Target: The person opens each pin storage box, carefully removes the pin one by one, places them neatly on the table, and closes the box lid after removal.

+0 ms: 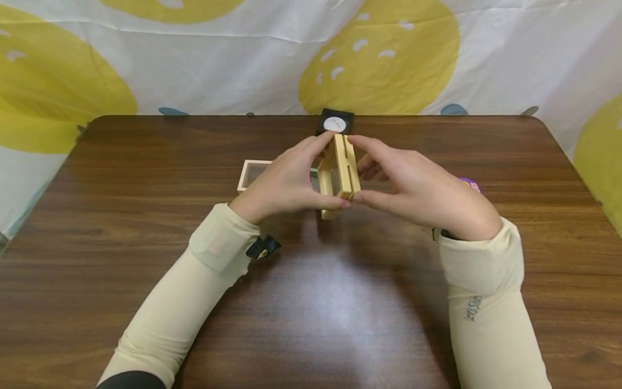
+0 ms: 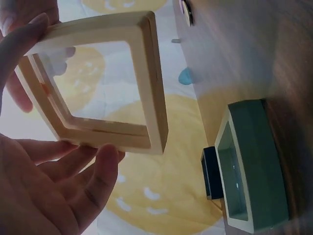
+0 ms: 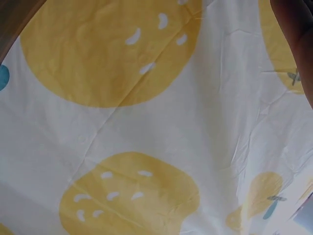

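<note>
Head view: the left hand (image 1: pixel 286 181) and the right hand (image 1: pixel 418 186) each grasp the pale wooden frame (image 1: pixel 343 167) by its edges, upright above the tabletop (image 1: pixel 340 324); its pane (image 2: pixel 107 83) is see-through; on the far side, a black case (image 1: pixel 347 116) bears a white disc (image 1: pixel 334 125); left, a pale-rimmed box (image 1: pixel 242 175) lies partly hidden by the left hand, its contents unclear
</note>
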Action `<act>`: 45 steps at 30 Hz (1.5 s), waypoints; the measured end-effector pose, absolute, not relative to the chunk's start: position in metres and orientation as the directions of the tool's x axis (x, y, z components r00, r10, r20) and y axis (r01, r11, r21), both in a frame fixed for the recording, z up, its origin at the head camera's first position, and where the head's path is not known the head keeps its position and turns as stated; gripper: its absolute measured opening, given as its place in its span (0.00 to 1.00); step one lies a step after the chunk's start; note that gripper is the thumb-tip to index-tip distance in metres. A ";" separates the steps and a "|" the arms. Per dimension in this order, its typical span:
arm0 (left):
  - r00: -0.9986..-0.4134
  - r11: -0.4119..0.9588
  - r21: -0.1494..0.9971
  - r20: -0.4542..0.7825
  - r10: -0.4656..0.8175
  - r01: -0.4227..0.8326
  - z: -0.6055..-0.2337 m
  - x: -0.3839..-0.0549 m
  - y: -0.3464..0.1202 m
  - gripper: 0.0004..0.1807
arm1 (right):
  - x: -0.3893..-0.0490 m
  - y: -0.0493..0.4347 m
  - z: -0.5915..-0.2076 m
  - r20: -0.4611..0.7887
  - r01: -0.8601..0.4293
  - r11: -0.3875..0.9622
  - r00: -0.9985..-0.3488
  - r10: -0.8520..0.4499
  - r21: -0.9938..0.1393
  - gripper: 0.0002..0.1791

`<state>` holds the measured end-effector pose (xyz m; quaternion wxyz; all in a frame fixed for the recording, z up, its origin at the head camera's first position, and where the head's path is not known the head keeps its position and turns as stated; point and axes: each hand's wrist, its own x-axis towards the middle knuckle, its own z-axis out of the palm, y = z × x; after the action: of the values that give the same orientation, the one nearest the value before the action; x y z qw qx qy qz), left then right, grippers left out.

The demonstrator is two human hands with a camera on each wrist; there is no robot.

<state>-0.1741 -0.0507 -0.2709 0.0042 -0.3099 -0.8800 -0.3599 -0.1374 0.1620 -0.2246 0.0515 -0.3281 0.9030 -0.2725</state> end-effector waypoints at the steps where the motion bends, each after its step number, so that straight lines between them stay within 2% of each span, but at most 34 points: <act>1: -0.804 0.539 0.633 0.242 0.544 0.555 -0.271 -0.174 -0.051 0.54 | -0.137 0.162 -0.224 0.090 -0.562 0.631 -0.780 -0.619 -0.535 0.37; 5: -0.792 0.529 0.611 0.305 0.529 0.589 -0.268 -0.172 -0.051 0.52 | -0.133 0.158 -0.222 0.149 -0.547 0.625 -0.806 -0.573 -0.557 0.35; 8: -0.787 0.559 0.560 0.351 0.508 0.611 -0.266 -0.168 -0.050 0.53 | -0.132 0.150 -0.222 0.193 -0.534 0.664 -0.833 -0.518 -0.523 0.36; 14: -0.767 0.609 0.465 0.401 0.502 0.642 -0.263 -0.162 -0.049 0.55 | -0.130 0.136 -0.227 0.180 -0.471 0.761 -0.880 -0.439 -0.445 0.41; 19: -0.757 0.622 0.434 0.415 0.505 0.652 -0.263 -0.162 -0.048 0.56 | -0.130 0.133 -0.229 0.209 -0.475 0.792 -0.880 -0.427 -0.383 0.37; 24: -0.746 0.628 0.407 0.428 0.510 0.663 -0.263 -0.162 -0.047 0.55 | -0.130 0.133 -0.230 0.233 -0.479 0.797 -0.877 -0.419 -0.369 0.37; 38: -0.740 0.640 0.377 0.414 0.531 0.670 -0.265 -0.165 -0.049 0.57 | -0.136 0.132 -0.236 0.263 -0.469 0.763 -0.883 -0.389 -0.444 0.35; 42: -0.732 0.627 0.387 0.456 0.507 0.676 -0.266 -0.167 -0.049 0.51 | -0.139 0.131 -0.236 0.254 -0.415 0.763 -0.909 -0.329 -0.496 0.34; 45: -0.705 0.612 0.378 0.527 0.476 0.695 -0.266 -0.169 -0.050 0.40 | -0.142 0.133 -0.235 0.211 -0.337 0.754 -0.941 -0.263 -0.564 0.32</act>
<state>-0.1687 -0.0504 -0.2660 0.1906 -0.3337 -0.8772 -0.2877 -0.1415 0.1331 -0.2352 -0.0592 -0.1605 0.9346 -0.3119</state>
